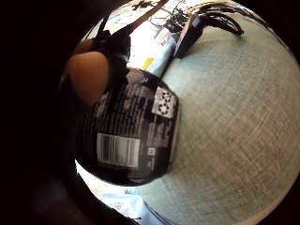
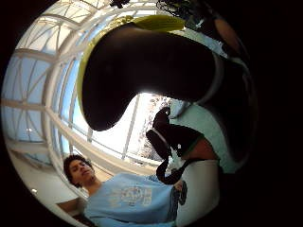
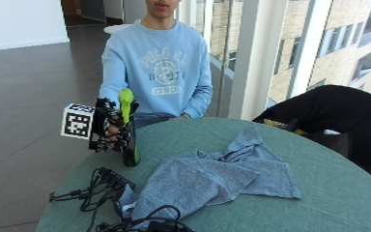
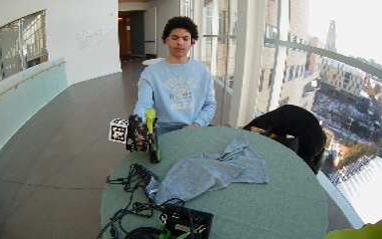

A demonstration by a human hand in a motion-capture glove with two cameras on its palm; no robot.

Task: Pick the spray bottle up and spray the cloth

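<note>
A dark spray bottle (image 3: 130, 145) with a yellow-green spray head (image 3: 126, 100) stands upright near the left edge of the round green table (image 3: 327, 193). My gloved right hand (image 3: 111, 128) grips the bottle's neck and body, fingers curled round it. The bottle's black label with a barcode (image 1: 126, 136) fills the little finger side palm view, and its dark underside and yellow-green head (image 2: 142, 66) loom in the thumb side view. A crumpled blue-grey cloth (image 3: 211, 176) lies on the table to the right of the bottle, apart from it.
A bundle of black cables (image 3: 98, 186) and a black box (image 4: 186, 220) lie at the table's near left. A black jacket over a chair (image 3: 330, 113) stands at the far right. The person's other hand is hidden behind the table edge.
</note>
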